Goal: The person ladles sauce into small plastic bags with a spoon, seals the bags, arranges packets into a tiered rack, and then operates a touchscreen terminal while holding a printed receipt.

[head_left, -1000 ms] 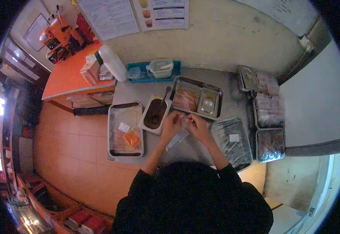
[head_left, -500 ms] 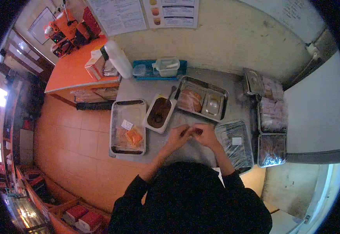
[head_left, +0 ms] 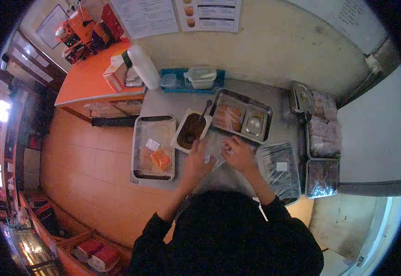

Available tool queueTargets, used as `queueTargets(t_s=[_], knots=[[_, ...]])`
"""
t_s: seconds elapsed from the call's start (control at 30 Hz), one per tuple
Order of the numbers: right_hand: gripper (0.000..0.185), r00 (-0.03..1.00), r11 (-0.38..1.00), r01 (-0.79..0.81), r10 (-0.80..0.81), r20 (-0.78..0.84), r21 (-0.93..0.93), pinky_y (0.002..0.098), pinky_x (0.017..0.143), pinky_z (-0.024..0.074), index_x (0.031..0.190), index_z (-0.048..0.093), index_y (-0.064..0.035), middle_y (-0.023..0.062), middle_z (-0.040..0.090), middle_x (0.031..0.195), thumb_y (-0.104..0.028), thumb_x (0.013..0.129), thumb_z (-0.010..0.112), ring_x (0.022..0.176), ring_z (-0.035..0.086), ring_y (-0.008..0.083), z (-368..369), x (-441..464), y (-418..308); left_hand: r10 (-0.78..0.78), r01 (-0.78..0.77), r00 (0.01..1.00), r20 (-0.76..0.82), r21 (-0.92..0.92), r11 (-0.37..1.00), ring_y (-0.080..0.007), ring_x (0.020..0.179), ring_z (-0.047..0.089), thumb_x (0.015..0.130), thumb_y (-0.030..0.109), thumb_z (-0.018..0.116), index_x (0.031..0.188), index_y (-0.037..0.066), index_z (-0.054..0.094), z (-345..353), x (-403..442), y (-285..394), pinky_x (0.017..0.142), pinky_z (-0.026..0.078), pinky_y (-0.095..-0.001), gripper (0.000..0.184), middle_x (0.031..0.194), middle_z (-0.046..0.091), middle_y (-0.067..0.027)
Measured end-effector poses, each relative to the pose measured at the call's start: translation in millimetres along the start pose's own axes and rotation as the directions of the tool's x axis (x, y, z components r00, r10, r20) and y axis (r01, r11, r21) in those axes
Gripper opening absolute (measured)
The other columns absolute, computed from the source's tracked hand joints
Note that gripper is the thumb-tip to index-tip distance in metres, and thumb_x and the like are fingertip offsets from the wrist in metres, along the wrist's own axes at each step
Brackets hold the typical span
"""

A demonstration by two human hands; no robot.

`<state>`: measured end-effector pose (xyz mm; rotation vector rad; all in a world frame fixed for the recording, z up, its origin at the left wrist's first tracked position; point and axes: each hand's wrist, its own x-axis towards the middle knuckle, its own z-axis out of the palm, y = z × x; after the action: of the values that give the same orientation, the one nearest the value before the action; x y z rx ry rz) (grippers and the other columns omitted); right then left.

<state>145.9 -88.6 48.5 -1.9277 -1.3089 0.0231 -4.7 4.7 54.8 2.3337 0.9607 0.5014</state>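
Observation:
A thin clear plastic bag is stretched between my two hands above the steel table. My left hand is at its left side, thumb and fingers closed toward the plastic, just below a white container of dark brown sauce with a spoon in it. My right hand pinches the bag's right side, fingers curled. Behind it stands a steel tray holding wrapped reddish food and a small lidded steel pan.
At left is a tray with an orange packet. A film-covered tray lies right of my right hand. More wrapped trays line the right edge. A blue tray with plastic tubs stands by the wall.
My hands were close together half a second ago and are now farther apart, with the clear plastic visible between them. The view has shifted slightly.

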Motion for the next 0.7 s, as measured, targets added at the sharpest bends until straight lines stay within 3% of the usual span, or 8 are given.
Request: queueTargets(t_s=[0.07, 0.2, 0.27, 0.3, 0.37, 0.4, 0.47, 0.7], knots=[[0.015, 0.992, 0.978, 0.098, -0.11, 0.059, 0.185, 0.0398, 0.066, 0.0511, 0.091, 0.063, -0.0052, 0.0125, 0.064, 0.085, -0.012, 0.078, 0.063, 0.073, 0.063, 0.0294, -1, 6, -6, 0.213, -0.157, 0.972, 0.098, -0.405, 0.901, -0.0327, 0.097, 0.06, 0.072, 0.021, 0.074, 0.129, 0.009, 0.043, -7, 3, -2, 0.082, 0.05, -0.0403, 0.066, 0.117, 0.056, -0.0181], [0.015, 0.988, 0.956, 0.021, -0.065, 0.142, 0.293, 0.0329, 0.062, 0.0509, 0.093, 0.064, -0.0025, 0.0122, 0.064, 0.085, -0.004, 0.078, 0.06, 0.07, 0.065, 0.0268, -18, 21, -26, 0.16, -0.1, 0.981, 0.11, -0.417, 0.903, -0.0328, 0.098, 0.058, 0.066, 0.02, 0.078, 0.135, 0.008, 0.038, -22, -3, -9, 0.085, 0.047, -0.0416, 0.081, 0.113, 0.057, -0.0164], [0.015, 0.991, 0.962, -0.064, 0.03, 0.13, 0.267, 0.032, 0.063, 0.0506, 0.092, 0.064, -0.0023, 0.0134, 0.064, 0.084, -0.004, 0.078, 0.061, 0.07, 0.065, 0.0257, -18, 25, -36, 0.113, -0.131, 0.991, -0.076, -0.291, 0.948, -0.0322, 0.1, 0.057, 0.061, 0.022, 0.08, 0.137, 0.009, 0.036, -23, -6, -25, 0.088, 0.046, -0.0407, 0.089, 0.117, 0.056, -0.0147], [0.015, 0.991, 0.961, -0.063, 0.027, 0.134, 0.268, 0.032, 0.063, 0.0506, 0.092, 0.064, -0.0023, 0.0134, 0.064, 0.084, -0.004, 0.078, 0.061, 0.07, 0.065, 0.0257, -12, 23, -37, 0.108, -0.127, 0.991, -0.078, -0.291, 0.948, -0.0322, 0.1, 0.057, 0.061, 0.022, 0.08, 0.137, 0.009, 0.036, -30, -6, -17, 0.088, 0.046, -0.0407, 0.089, 0.117, 0.056, -0.0147], [0.014, 0.996, 0.968, -0.051, 0.031, 0.084, 0.244, 0.0316, 0.061, 0.0502, 0.091, 0.064, -0.0022, 0.013, 0.064, 0.08, -0.005, 0.077, 0.062, 0.068, 0.065, 0.023, 4, 17, -39, 0.256, -0.22, 0.951, -0.175, 0.204, 0.954, -0.0321, 0.102, 0.056, 0.063, 0.017, 0.079, 0.136, 0.009, 0.039, -48, -3, 8, 0.09, 0.045, -0.0409, 0.084, 0.117, 0.056, -0.0127], [0.014, 0.996, 0.968, -0.049, 0.028, 0.09, 0.246, 0.0316, 0.061, 0.0502, 0.091, 0.064, -0.0022, 0.013, 0.064, 0.08, -0.005, 0.077, 0.062, 0.068, 0.065, 0.023, 7, 17, -44, 0.251, -0.213, 0.952, -0.178, 0.204, 0.955, -0.0321, 0.102, 0.056, 0.063, 0.017, 0.079, 0.136, 0.009, 0.039, -43, -2, 7, 0.09, 0.045, -0.0409, 0.084, 0.117, 0.056, -0.0127], [0.014, 0.997, 0.98, 0.003, -0.019, 0.08, 0.197, 0.0366, 0.062, 0.0506, 0.089, 0.061, -0.0037, 0.0138, 0.064, 0.081, -0.007, 0.075, 0.063, 0.067, 0.063, 0.0295, 10, 20, -53, 0.294, -0.329, 0.926, -0.236, -0.124, 0.936, -0.0299, 0.094, 0.06, 0.066, 0.011, 0.076, 0.13, 0.01, 0.047, -29, 1, -1, 0.079, 0.049, -0.0371, 0.07, 0.113, 0.06, -0.0102], [0.016, 0.976, 0.937, -0.159, 0.101, 0.194, 0.312, 0.035, 0.061, 0.0511, 0.089, 0.061, -0.004, 0.0124, 0.063, 0.076, -0.011, 0.076, 0.067, 0.065, 0.064, 0.0246, 26, 31, -50, 0.089, -0.151, 0.971, -0.22, -0.284, 0.947, -0.0225, 0.071, 0.063, 0.07, 0.005, 0.072, 0.115, 0.012, 0.059, -29, -8, -13, 0.06, 0.05, -0.0306, 0.047, 0.111, 0.063, -0.0092]])
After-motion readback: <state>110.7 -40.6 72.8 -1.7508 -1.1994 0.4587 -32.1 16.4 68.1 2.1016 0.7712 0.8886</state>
